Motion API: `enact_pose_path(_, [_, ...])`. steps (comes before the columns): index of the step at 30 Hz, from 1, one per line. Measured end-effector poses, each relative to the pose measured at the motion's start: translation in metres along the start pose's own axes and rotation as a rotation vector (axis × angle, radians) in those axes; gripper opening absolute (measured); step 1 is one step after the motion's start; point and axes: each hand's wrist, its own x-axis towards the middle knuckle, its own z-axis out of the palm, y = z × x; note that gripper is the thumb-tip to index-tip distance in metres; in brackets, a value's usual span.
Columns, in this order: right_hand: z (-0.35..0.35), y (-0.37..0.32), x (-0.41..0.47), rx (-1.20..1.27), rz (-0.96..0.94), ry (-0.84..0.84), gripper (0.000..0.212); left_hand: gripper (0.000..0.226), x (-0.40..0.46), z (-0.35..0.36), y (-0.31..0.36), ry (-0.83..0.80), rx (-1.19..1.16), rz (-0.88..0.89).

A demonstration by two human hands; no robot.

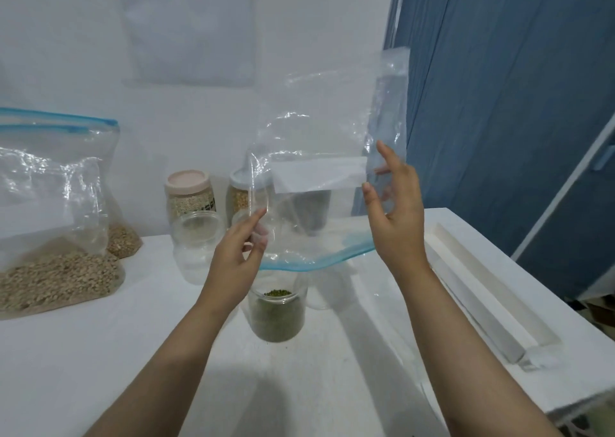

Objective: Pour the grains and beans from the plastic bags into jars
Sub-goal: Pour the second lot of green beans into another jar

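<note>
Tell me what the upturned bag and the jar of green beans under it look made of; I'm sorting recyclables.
The bag, held by the left hand and right hand, looks like thin, glossy clear plastic film: it creases, glints and shows the wall through, with a blue zip strip at its mouth. The jar is clear and rigid, probably plastic, though glass cannot be ruled out.

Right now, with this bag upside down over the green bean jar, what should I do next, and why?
Probably set the bag aside. It looks empty, mouth down over the filled green bean jar, and the bags of grain at left still hold grain.
</note>
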Motion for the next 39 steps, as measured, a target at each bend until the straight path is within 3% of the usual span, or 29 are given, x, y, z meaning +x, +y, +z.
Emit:
enact_pose_path(5, [-0.018,0.023,0.006,-0.019,0.017,-0.013,0.057,0.046,0.004,0.011,0.015,0.064,-0.027,0.055])
enact_pose_path(10, [-0.049,0.054,0.014,0.062,0.251,-0.037,0.075,0.045,0.008,0.044,0.031,0.196,-0.139,-0.024])
enact_pose_path(16, [-0.114,0.081,0.013,0.165,-0.004,-0.147,0.065,0.044,0.003,0.105,0.045,0.402,-0.103,-0.07])
enact_pose_path(19, [-0.147,0.094,0.013,0.267,-0.024,-0.252,0.045,0.044,0.002,0.128,0.053,0.438,-0.3,-0.163])
enact_pose_path(21, [-0.168,0.099,0.013,0.394,0.016,-0.338,0.053,0.042,0.003,0.141,0.057,0.478,-0.495,-0.226])
enact_pose_path(23, [-0.184,0.099,0.017,0.356,-0.017,-0.407,0.061,0.045,0.007,0.149,0.063,0.496,-0.813,-0.292])
enact_pose_path(25, [-0.192,0.098,0.027,0.126,-0.161,-0.429,0.058,0.073,0.011,0.153,0.068,0.478,-1.169,-0.275])
enact_pose_path(27, [-0.194,0.096,0.042,0.004,-0.222,-0.418,0.062,0.106,0.019,0.149,0.074,0.448,-1.358,-0.227])
enact_pose_path(29, [-0.193,0.091,0.056,-0.064,-0.274,-0.348,0.056,0.109,0.027,0.143,0.082,0.424,-1.426,-0.149])
enact_pose_path(31, [-0.189,0.087,0.067,-0.073,-0.28,-0.232,0.056,0.091,0.037,0.138,0.094,0.376,-1.431,-0.08])
enact_pose_path(34, [-0.178,0.089,0.082,0.009,-0.024,-0.137,0.065,0.056,0.054,0.142,0.112,0.41,-1.203,-0.129])
enact_pose_path(37, [-0.162,0.121,0.084,-0.059,0.258,-0.193,0.07,0.069,0.06,0.169,0.103,0.387,-0.555,-0.257])
enact_pose_path(39, [-0.154,0.15,0.073,-0.064,0.409,-0.261,0.074,0.083,0.047,0.192,0.085,0.267,-0.286,-0.332])
